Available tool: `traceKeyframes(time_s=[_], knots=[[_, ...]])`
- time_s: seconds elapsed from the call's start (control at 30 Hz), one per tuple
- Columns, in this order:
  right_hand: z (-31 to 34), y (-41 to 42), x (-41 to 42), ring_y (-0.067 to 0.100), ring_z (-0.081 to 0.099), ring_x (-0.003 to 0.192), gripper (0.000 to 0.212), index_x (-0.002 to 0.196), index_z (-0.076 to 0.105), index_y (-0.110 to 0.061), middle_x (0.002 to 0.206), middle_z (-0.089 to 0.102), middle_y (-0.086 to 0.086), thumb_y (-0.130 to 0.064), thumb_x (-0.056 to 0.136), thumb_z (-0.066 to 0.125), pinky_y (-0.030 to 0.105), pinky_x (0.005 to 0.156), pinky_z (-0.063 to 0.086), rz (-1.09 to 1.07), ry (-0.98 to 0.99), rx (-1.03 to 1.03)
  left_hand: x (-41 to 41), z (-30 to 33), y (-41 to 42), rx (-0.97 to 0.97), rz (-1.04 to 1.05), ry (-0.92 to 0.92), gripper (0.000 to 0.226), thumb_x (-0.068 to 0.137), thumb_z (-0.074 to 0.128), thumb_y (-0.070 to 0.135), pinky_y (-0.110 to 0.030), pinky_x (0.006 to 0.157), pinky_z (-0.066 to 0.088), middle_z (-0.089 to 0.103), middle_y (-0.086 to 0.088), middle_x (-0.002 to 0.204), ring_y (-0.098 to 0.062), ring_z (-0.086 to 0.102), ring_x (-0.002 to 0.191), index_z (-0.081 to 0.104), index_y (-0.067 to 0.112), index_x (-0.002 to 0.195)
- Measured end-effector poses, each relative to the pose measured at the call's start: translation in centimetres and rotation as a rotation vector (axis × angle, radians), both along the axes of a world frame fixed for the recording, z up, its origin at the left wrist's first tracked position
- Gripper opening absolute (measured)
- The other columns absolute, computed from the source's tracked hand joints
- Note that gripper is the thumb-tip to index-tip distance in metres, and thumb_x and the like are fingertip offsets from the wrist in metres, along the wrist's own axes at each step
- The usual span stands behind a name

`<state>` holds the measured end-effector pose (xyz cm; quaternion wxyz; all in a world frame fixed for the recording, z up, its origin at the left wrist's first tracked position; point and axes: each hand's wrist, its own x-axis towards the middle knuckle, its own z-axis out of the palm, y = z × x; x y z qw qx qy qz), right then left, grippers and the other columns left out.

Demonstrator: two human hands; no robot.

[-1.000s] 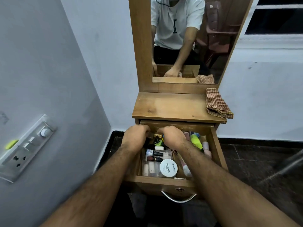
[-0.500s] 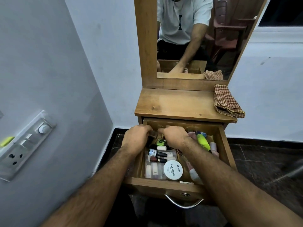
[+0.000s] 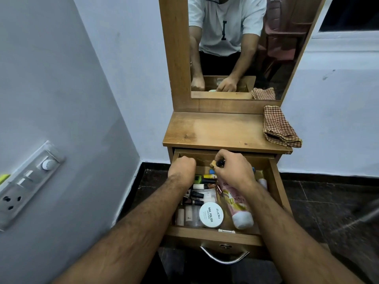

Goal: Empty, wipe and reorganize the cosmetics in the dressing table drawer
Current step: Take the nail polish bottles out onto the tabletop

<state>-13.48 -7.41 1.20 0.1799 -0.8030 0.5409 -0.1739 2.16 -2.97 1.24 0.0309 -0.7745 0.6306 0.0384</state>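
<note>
Hands at the back of the open dressing table drawer [image 3: 213,235].
My right hand [image 3: 235,171] pinches a small dark-capped bottle [image 3: 217,163] above the drawer's rear; my left hand [image 3: 182,169] is curled into a fist beside it, contents hidden. Round nail polish tub [image 3: 211,214] lies near the drawer front.

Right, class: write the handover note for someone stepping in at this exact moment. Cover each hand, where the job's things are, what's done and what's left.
Right hand: over the back of the open drawer, pinching a small dark-capped bottle.
Left hand: fist curled at the drawer's back left; whether it holds anything can't be seen.
Drawer contents: white nail polish tub at the front, pink tube to its right, small bottles on the left.
Checked cloth: folded on the tabletop, right side.
Done: drawer opened.
Left: finish emptying, wipe, reorganize.
</note>
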Motion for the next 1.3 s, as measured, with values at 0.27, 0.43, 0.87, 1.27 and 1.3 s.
traceKeyframes(time_s=[0.27, 0.43, 0.87, 1.27, 1.3], knots=[[-0.6, 0.3, -1.4, 0.007, 0.059, 0.079, 0.013, 0.093, 0.065, -0.03, 0.087, 0.067, -0.012, -0.028, 0.084, 0.074, 0.026, 0.063, 0.047, -0.051, -0.121, 0.039, -0.3, -0.5, -1.1, 0.088, 0.052, 0.01, 0.023, 0.094, 0.051, 0.003, -0.037, 0.086, 0.054, 0.069, -0.013, 0.113, -0.029, 0.066, 0.105, 0.068, 0.008, 0.11], [-0.9, 0.3, -1.5, 0.008, 0.061, 0.082, 0.013, 0.093, 0.066, -0.029, 0.087, 0.066, -0.013, -0.028, 0.084, 0.075, 0.034, 0.071, 0.056, -0.084, -0.169, 0.035, -1.1, -0.5, -1.1, 0.091, 0.12, 0.001, 0.022, 0.094, 0.054, 0.002, -0.034, 0.082, 0.054, 0.069, -0.011, 0.114, -0.024, 0.066, 0.104, 0.068, 0.008, 0.11], [-1.2, 0.4, -1.2, 0.007, 0.061, 0.08, 0.015, 0.093, 0.063, -0.032, 0.087, 0.065, -0.013, -0.031, 0.084, 0.075, 0.038, 0.071, 0.058, -0.085, -0.17, 0.034, -0.5, 0.2, -0.9, -0.052, 0.135, 0.138, 0.022, 0.09, 0.066, 0.031, -0.033, 0.076, 0.052, 0.066, -0.007, 0.089, -0.025, 0.063, 0.085, 0.067, 0.009, 0.09], [-1.0, 0.4, -1.4, 0.009, 0.062, 0.073, 0.024, 0.093, 0.055, -0.032, 0.086, 0.065, -0.01, -0.027, 0.083, 0.076, 0.037, 0.068, 0.058, -0.097, -0.182, 0.04, -0.7, -0.6, -0.9, 0.065, 0.104, 0.189, 0.042, 0.079, 0.073, 0.054, -0.03, 0.071, 0.05, 0.066, -0.001, 0.09, -0.018, 0.059, 0.079, 0.064, 0.015, 0.092], [-1.0, 0.4, -1.5, 0.009, 0.062, 0.074, 0.025, 0.094, 0.054, -0.032, 0.087, 0.065, -0.009, -0.027, 0.083, 0.076, 0.037, 0.068, 0.058, -0.097, -0.177, 0.043, -0.7, -0.7, -0.8, 0.064, 0.103, 0.212, 0.046, 0.078, 0.074, 0.056, -0.031, 0.073, 0.052, 0.068, 0.0, 0.092, -0.018, 0.062, 0.083, 0.066, 0.015, 0.097]])
